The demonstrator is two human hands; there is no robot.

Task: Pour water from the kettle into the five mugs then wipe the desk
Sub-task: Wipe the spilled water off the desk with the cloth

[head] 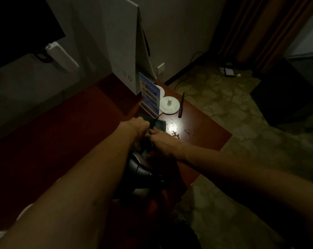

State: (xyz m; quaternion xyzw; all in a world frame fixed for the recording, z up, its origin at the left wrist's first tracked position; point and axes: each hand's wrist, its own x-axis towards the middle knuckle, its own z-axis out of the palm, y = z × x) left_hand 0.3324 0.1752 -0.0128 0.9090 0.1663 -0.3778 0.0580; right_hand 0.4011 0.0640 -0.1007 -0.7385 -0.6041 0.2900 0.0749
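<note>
Wipe prep: both hands bunching cloth (158, 124) w/ curled fingers.
Left hand (137, 127) & right hand (162, 141) grip it; spilled water (175, 130) just right of grip, sign stand (149, 97) just beyond, risk knocking it.

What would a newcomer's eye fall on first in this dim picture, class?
Probably the bright glare on the spilled water near the desk's far right edge. Just left of it, both hands grip a dark cloth. Behind stand a white lid and a blue sign.
</note>
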